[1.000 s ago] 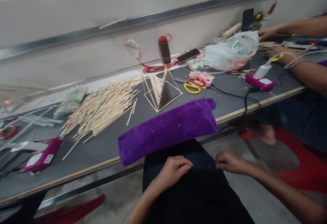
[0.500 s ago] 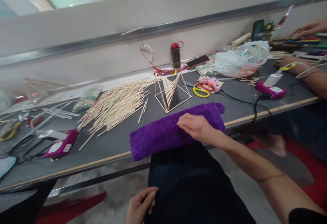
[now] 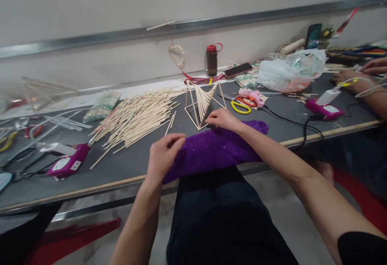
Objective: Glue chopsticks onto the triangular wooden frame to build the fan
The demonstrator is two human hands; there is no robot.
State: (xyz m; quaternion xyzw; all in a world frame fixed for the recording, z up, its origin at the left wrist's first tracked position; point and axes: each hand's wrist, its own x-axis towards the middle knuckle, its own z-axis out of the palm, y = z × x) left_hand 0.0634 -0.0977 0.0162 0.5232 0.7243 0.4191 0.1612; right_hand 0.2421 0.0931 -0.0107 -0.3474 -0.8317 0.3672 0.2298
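Observation:
My left hand (image 3: 166, 154) is over the left part of a folded purple cloth (image 3: 217, 148), thumb and fingers drawn together; whether anything is between them is too small to tell. My right hand (image 3: 222, 119) is at the near right corner of a stick frame (image 3: 199, 106), its fingers pinched, and what they hold, if anything, cannot be made out. The frame stands on the grey table with a fan of thin sticks inside it. A large pile of wooden sticks (image 3: 139, 118) lies to its left.
Scissors with yellow handles (image 3: 241, 108), a pink tool (image 3: 256, 98), a red-capped bottle (image 3: 212, 61), a phone (image 3: 238, 70) and a plastic bag (image 3: 290, 71) lie beyond. Magenta power strips (image 3: 69, 162) sit at both sides. Another person's hands (image 3: 350, 79) are at the right.
My left hand has risen from beside my lap to above the cloth. My right hand has moved forward off the cloth to the stick frame. The other person's far hand has come nearer.

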